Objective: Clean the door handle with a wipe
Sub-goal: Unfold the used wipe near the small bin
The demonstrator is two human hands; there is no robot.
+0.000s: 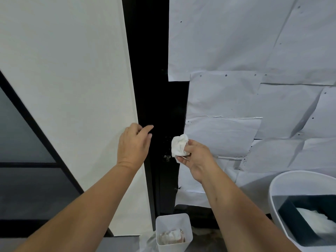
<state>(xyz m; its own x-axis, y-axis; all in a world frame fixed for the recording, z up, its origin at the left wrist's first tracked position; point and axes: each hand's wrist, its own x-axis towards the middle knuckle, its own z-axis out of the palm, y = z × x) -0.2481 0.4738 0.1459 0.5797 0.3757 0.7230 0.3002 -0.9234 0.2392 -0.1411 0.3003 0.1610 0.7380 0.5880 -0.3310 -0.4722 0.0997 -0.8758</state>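
Note:
A black door (158, 99) stands between a white panel on the left and paper-covered wall on the right. Its dark handle (167, 157) is barely visible low on the door, with a small metallic glint. My right hand (196, 159) grips a crumpled white wipe (180, 147), held just right of the handle; whether the wipe touches it I cannot tell. My left hand (133, 144) rests against the left edge of the door, fingers loosely curved along the frame, holding nothing.
A small white bin (173, 222) with used wipes inside stands on the floor below the door. At lower right a white round tub (276, 188) holds a dark box with white wipes. White paper sheets (245, 51) cover the right wall.

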